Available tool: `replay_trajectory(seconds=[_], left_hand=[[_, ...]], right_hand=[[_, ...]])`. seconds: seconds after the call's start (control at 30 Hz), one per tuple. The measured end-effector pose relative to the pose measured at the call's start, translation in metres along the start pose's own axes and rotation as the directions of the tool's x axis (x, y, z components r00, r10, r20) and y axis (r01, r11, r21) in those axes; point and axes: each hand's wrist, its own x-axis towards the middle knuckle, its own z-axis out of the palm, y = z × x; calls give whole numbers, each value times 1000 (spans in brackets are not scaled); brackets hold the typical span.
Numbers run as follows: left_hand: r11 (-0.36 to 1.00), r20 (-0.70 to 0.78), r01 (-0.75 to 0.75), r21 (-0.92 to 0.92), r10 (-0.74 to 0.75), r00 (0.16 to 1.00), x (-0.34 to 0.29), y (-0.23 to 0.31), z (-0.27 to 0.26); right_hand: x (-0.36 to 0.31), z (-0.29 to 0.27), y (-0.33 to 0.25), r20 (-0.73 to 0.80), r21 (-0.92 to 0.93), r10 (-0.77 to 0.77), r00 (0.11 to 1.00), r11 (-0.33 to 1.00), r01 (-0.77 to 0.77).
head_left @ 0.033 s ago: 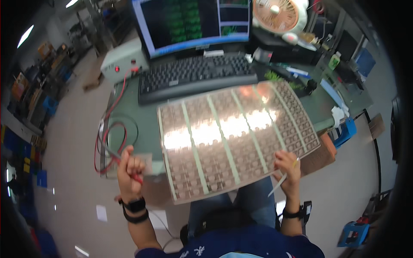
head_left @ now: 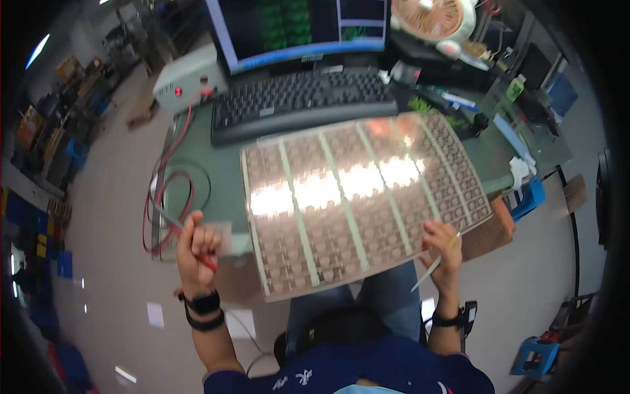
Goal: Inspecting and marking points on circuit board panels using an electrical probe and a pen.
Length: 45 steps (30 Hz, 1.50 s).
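Note:
A large copper-brown circuit board panel [head_left: 361, 230], crossed by pale green strips, tilts over the desk's front edge and my lap. Bright glare hides part of its pattern. My right hand [head_left: 446, 253] is closed on the panel's near right edge. A slim white stick [head_left: 426, 274] also sticks out from that hand. To the left of the panel, apart from it, my left hand [head_left: 199, 249] is closed round a slim red-and-grey tool [head_left: 208, 261]. Its grey end points up and left toward the looped leads. Its exact kind is unclear.
A black keyboard [head_left: 305, 105] lies behind the panel, below a monitor [head_left: 298, 29]. At the left stands a grey box [head_left: 187, 88] with a red light; red and dark leads [head_left: 191, 197] loop down the desk's left side. A fan [head_left: 430, 16] stands back right.
My left hand and the panel sit slightly higher in the picture. Both hands keep their hold; the view itself has shifted a little.

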Motion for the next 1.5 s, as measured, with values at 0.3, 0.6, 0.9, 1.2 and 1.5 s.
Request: replay_trajectory(seconds=[0.3, 0.6, 0.9, 1.2, 1.5], left_hand=[[755, 332, -138, 641, -111, 936, -9, -4, 42], [709, 224, 55, 703, -293, 929, -1, -12, 50], [656, 242, 114, 746, -427, 871, 13, -14, 45], [650, 203, 84, 755, -354, 913, 30, -20, 45], [574, 183, 59, 817, -354, 917, 54, -9, 56]], right_hand=[[2, 7, 0, 2, 17, 7, 1000, 1000, -7], [6, 8, 0, 38, 14, 11, 999, 1000, -12], [3, 3, 5, 97, 73, 47, 994, 996, -54], [10, -8, 5, 189, 80, 94, 978, 991, -110], [29, -28, 13, 345, 180, 53, 937, 976, -122]])
